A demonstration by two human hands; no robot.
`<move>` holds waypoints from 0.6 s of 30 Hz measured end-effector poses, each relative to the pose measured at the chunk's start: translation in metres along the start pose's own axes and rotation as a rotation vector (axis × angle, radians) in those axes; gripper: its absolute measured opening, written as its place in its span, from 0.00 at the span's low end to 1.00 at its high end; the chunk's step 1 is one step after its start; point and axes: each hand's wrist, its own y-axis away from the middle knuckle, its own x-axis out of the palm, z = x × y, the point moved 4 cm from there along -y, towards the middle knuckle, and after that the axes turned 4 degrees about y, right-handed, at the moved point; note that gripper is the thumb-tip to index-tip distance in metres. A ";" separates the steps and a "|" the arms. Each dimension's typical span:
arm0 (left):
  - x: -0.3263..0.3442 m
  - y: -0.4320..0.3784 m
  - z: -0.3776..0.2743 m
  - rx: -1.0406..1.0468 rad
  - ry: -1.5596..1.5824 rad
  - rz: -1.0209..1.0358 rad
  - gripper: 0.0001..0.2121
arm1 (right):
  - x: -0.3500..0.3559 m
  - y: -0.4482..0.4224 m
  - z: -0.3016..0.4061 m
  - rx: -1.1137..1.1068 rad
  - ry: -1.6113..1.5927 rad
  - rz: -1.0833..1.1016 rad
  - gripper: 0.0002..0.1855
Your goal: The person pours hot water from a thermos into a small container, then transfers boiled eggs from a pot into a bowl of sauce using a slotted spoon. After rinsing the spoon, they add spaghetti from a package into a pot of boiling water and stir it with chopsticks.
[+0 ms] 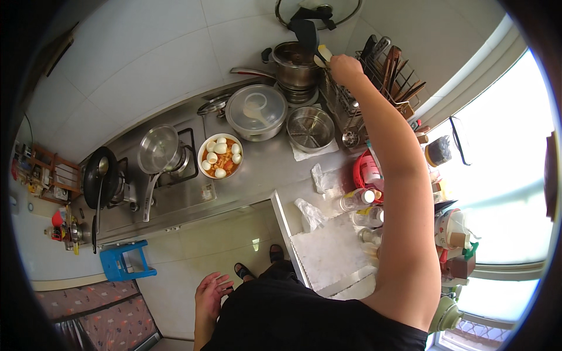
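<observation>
Stretched out to the back corner of the counter, my right hand (pixel 346 69) grips a black spatula (pixel 306 35) by its handle, its blade pointing up and away. A pale yellow utensil (pixel 324 53) shows just behind the handle; I cannot tell whether my hand touches it. Left of the hand stands a stainless steel pot (pixel 296 74), and just below it is a wire utensil rack (pixel 347 105). My left hand (pixel 210 290) hangs beside my body over the floor, fingers apart and holding nothing. On the counter sits a bowl of peeled eggs in tomato sauce (pixel 220 155).
A lidded steel basin (pixel 256 113) and a steamer pan (pixel 310 128) stand near the bowl. Farther left are a saucepan (pixel 159 149) and a black wok (pixel 100 177) on the stove. Bottles (pixel 356 199) crowd the right counter. A blue stool (pixel 127 262) stands on the floor.
</observation>
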 end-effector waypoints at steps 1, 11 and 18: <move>-0.001 -0.001 0.000 0.000 -0.001 0.002 0.12 | -0.005 0.002 -0.003 -0.009 0.012 -0.033 0.11; 0.017 -0.030 -0.027 0.143 -0.269 0.068 0.11 | -0.122 0.055 -0.040 -0.093 -0.209 -0.657 0.06; 0.150 -0.042 -0.088 0.382 -0.545 0.463 0.18 | -0.137 0.146 0.117 -0.489 -0.856 -0.281 0.04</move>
